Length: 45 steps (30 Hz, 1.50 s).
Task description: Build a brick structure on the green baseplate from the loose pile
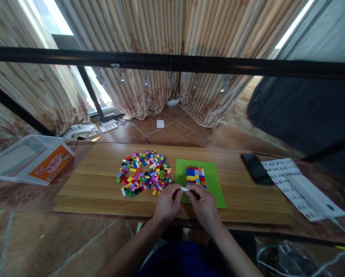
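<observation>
Between the fingertips of my left hand (168, 204) and my right hand (203, 206) is a small white toy brick (184, 189). Both hands are closed in a pinch, one at each end of it. They hover over the near edge of a green baseplate (214, 177). On that plate, just beyond my fingers, stands a block of joined bricks (195, 176) in blue, red, yellow, white and orange. My right fingers partly cover its near side. Left of the plate lies a wide ring-shaped pile of loose, many-coloured bricks (143, 173).
A clear plastic box (22, 157) with an orange label stands at the table's left end. To the right lie a black phone (256, 169) and a printed sheet (302, 188) with a white device and cable. A black bar (172, 63) crosses beyond the wooden table (97, 184).
</observation>
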Motion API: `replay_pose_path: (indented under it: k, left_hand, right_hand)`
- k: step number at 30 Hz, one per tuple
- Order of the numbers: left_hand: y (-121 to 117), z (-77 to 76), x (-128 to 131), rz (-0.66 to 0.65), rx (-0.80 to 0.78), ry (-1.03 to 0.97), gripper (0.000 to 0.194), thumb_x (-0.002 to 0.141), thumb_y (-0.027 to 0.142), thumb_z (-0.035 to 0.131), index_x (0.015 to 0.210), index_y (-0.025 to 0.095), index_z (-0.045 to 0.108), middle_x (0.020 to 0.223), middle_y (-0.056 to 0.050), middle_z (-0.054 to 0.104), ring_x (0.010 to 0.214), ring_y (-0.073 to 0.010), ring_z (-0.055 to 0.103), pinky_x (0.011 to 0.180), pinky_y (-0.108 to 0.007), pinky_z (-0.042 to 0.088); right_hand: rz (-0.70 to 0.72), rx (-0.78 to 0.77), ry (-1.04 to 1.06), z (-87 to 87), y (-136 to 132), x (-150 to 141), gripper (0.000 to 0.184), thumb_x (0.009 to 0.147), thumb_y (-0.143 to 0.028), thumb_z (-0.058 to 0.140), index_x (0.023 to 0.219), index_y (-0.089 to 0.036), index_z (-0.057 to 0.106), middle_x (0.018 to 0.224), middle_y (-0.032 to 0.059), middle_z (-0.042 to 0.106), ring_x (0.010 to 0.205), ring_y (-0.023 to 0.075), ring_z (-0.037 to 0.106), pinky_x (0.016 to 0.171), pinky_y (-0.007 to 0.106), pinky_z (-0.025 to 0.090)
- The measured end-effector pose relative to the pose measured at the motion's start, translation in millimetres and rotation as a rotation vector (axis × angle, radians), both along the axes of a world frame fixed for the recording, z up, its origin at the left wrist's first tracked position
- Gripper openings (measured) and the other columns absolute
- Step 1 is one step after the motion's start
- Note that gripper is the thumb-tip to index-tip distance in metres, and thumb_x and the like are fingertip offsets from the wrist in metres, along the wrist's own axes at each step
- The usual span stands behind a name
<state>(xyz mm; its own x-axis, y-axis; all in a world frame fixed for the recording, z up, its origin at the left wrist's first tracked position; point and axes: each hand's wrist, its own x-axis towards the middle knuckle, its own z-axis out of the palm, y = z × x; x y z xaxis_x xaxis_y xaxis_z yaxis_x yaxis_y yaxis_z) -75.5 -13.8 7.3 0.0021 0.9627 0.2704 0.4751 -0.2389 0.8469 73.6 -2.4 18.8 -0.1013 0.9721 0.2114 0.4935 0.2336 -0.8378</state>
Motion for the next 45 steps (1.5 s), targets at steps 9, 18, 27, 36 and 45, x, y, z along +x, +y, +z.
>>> replay_pose_path:
  k: [9,18,27,36,45]
  left_hand:
    - [35,-7.4,25,0.007,0.002,0.177,0.019,0.092,0.02,0.047,0.092,0.019,0.066,0.088,-0.005,0.068,0.084,-0.0166,0.063,0.079,-0.03,0.05]
    - [38,-10.3,28,0.03,0.005,0.28,0.017,0.091,0.02,0.048,0.09,0.018,0.066,0.086,-0.005,0.068,0.083,-0.017,0.063,0.078,-0.031,0.049]
    - [39,-8.0,30,0.058,-0.038,0.306,0.017,0.09,0.02,0.049,0.087,0.017,0.065,0.084,-0.006,0.068,0.079,-0.0169,0.062,0.075,-0.03,0.048]
    - [40,-8.7,32,0.068,-0.058,0.283,0.016,0.088,0.018,0.05,0.083,0.017,0.065,0.082,-0.005,0.068,0.079,-0.017,0.062,0.075,-0.03,0.047]
    - [40,-3.5,31,0.049,-0.076,0.234,0.018,0.088,0.02,0.05,0.081,0.018,0.066,0.079,-0.005,0.068,0.076,-0.0161,0.062,0.073,-0.028,0.045]
  right_hand:
    - [-0.062,0.209,-0.41,-4.9,31,23,0.019,0.091,-0.027,0.054,0.09,-0.023,0.073,0.096,0.0075,0.065,0.093,0.0226,0.058,0.083,0.036,0.048]
    - [-0.132,0.148,-0.369,-13.0,37,23,0.016,0.085,-0.027,0.06,0.093,-0.023,0.073,0.102,0.0094,0.064,0.096,0.0253,0.056,0.086,0.041,0.047]
    - [-0.271,0.132,-0.121,-14.9,32,26,0.024,0.084,-0.034,0.058,0.1,-0.019,0.07,0.102,0.0111,0.062,0.098,0.025,0.057,0.091,0.042,0.046]
    - [-0.425,-0.019,-0.021,-29.2,40,18,0.055,0.076,-0.041,0.065,0.122,-0.012,0.058,0.112,0.0164,0.061,0.103,0.0282,0.055,0.095,0.047,0.042]
    - [-0.441,-0.066,0.053,-38.0,47,20,0.055,0.072,-0.041,0.068,0.119,-0.014,0.06,0.109,0.014,0.065,0.094,0.025,0.061,0.087,0.042,0.047]
